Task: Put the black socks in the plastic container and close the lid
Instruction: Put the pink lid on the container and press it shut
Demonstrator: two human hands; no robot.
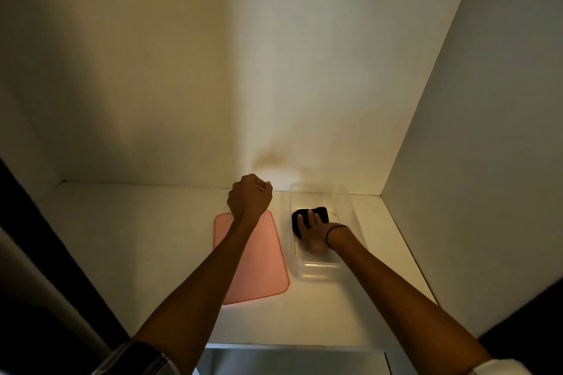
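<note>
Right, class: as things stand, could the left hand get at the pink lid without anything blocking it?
Probably yes. The left hand, closed in a fist, hangs just past the far end of the pink lid, which lies flat and uncovered beside the plastic container. The right hand is inside, on the black socks.

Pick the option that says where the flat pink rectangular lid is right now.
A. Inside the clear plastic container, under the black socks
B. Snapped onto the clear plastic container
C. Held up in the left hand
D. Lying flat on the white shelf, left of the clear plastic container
D: the flat pink rectangular lid lies flat on the white shelf, left of the open clear plastic container, where the right hand presses the black socks.
</note>
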